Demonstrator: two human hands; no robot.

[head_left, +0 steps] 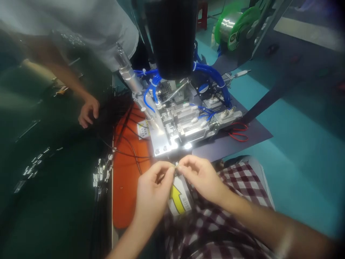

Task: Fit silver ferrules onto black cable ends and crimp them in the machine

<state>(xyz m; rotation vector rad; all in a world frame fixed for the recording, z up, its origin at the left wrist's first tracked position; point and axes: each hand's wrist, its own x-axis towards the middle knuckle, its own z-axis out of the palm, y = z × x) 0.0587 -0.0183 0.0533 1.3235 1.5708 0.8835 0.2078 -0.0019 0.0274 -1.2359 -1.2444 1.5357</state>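
My left hand (155,183) and my right hand (201,176) meet at the front edge of a metal machine (188,126). Thumb and fingers of each hand are pinched together, and the fingertips nearly touch. Between them shows a tiny pale or brassy piece (176,166), too small to name. Which hand grips it cannot be made out. Just below the hands lies a white label with a yellow arrow (178,199).
An orange board (124,190) with dark cables is at the left of the machine. Metal-ended parts (101,172) lie on a dark green surface. Another person's hand (88,112) hangs at the left. A green wire spool (231,27) stands behind.
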